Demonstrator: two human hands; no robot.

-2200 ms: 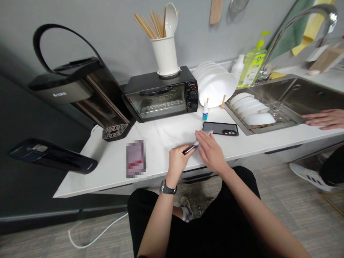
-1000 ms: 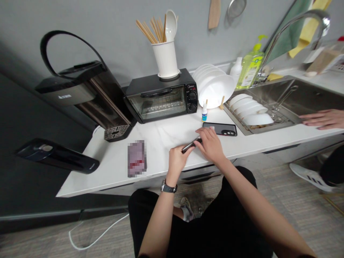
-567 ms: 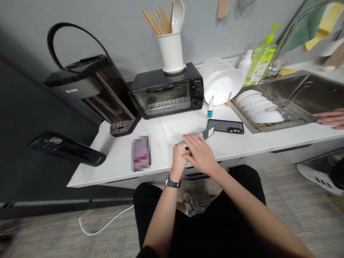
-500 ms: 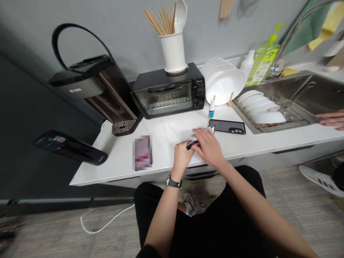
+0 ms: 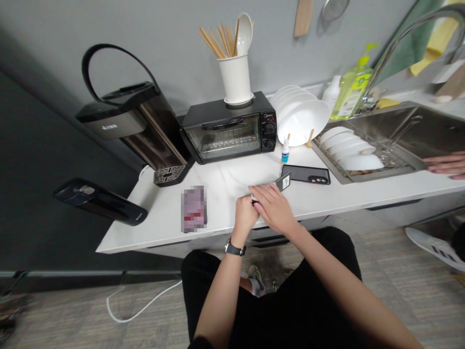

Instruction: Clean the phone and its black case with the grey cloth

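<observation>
My left hand [image 5: 246, 213], with a dark watch on the wrist, is closed around the near end of a dark flat object [image 5: 279, 184]. The far end, with a white label, sticks out beyond my right hand [image 5: 275, 209]. My right hand lies across the object, its fingers extended and close together; a small white bit shows under the fingertips, too hidden to name. Behind the hands, a black phone case [image 5: 305, 175] rests on the counter. A small white bottle with a blue label [image 5: 285, 151] stands behind the case.
A pixelated flat item [image 5: 193, 209] and a dark flask [image 5: 100, 201] are on the left, before a tall black machine [image 5: 138, 131]. A toaster oven [image 5: 228, 131], plates [image 5: 300, 118] and a sink [image 5: 419, 145] with bowls line the back. A person's hand [image 5: 446, 164] rests at the sink's right.
My right hand has slid left and toward me along the object, baring more of its labelled end. My left hand has kept its grip. The view has shifted slightly.
</observation>
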